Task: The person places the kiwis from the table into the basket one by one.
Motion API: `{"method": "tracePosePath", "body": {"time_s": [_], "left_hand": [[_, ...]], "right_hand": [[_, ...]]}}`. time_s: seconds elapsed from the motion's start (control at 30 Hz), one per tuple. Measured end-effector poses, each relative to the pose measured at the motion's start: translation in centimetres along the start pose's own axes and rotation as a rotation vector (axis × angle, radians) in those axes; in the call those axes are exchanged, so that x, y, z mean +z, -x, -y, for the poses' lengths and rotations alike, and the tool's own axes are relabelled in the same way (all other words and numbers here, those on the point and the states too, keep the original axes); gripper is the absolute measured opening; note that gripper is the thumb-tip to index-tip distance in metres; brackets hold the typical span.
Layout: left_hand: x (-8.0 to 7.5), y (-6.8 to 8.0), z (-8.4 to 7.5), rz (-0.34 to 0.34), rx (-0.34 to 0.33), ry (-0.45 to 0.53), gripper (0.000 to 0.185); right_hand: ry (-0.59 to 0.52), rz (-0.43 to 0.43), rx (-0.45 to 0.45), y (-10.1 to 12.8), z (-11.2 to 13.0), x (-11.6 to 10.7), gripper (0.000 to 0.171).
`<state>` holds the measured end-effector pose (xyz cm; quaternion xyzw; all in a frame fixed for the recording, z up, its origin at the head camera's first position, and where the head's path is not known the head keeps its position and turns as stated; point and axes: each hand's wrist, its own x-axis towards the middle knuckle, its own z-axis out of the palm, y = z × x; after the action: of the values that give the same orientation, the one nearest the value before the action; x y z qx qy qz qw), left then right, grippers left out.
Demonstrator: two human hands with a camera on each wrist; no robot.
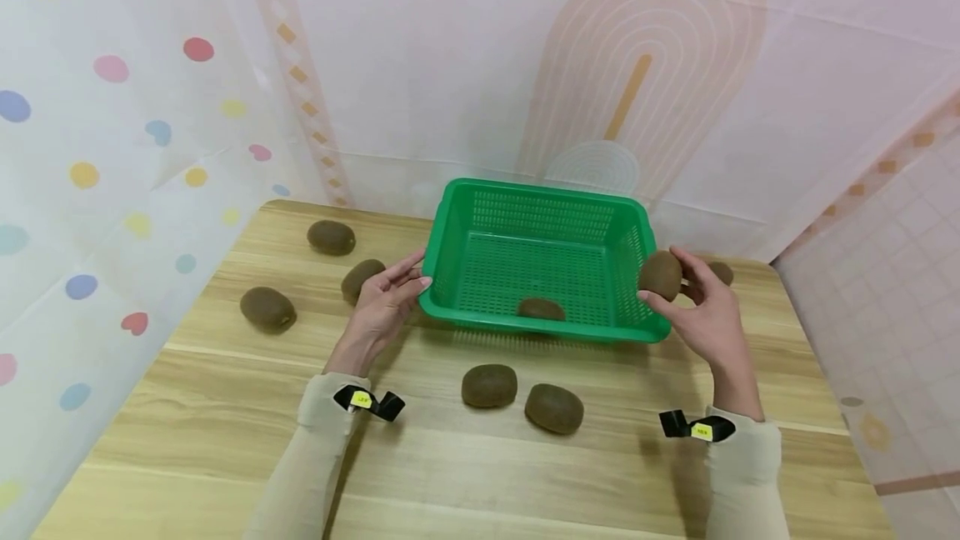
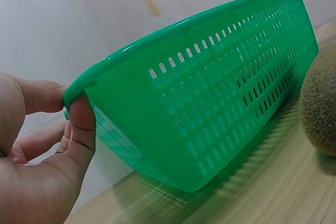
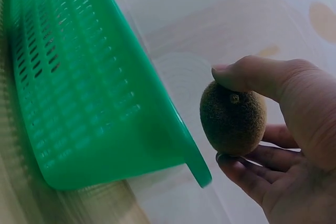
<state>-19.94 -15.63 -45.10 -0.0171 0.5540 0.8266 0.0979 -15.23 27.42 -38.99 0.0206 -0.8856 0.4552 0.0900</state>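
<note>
Right hand [image 1: 705, 315] is pinching a kiwi [image 1: 661, 275] upright just beside the basket's [image 1: 480, 315] right rim; left hand [image 1: 386, 302] is gripping the left rim, apparently tilting it

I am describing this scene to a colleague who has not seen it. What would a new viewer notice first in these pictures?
First comes the bright green basket at the back middle of the wooden table, with one kiwi lying inside near its front wall. The left hand grips the basket's left rim, while the right hand holds another kiwi at the right rim. More kiwis lie loose on the table, two in front of the basket.
</note>
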Motion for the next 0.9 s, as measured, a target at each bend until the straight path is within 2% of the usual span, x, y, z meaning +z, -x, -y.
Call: {"method": "tracePosePath", "body": {"time_s": [0.23, 0.47, 0.67, 0.77, 0.9], "left_hand": [[0.0, 0.1, -0.1, -0.001, 0.0, -0.02, 0.061], [0.1, 0.0, 0.0, 0.004, 0.011, 0.01, 0.061], [0.4, 0.1, -0.1, 0.001, 0.003, 0.017, 0.06], [0.3, 0.1, -0.2, 0.003, 0.003, 0.019, 0.06], [0.2, 0.2, -0.1, 0.003, 0.002, 0.012, 0.061]], "right_hand": [[0.035, 0.041, -0.042, -0.2, 0.1, 0.8, 0.079], [0.077, 0.094, -0.094, -0.5, 0.1, 1.3, 0.077], [0.138, 0.161, -0.042, -0.2, 0.5, 1.0, 0.08], [0.164, 0.162, -0.039, -0.2, 0.5, 0.9, 0.082], [0.168, 0.148, -0.084, -0.3, 0.3, 0.9, 0.082]]}}
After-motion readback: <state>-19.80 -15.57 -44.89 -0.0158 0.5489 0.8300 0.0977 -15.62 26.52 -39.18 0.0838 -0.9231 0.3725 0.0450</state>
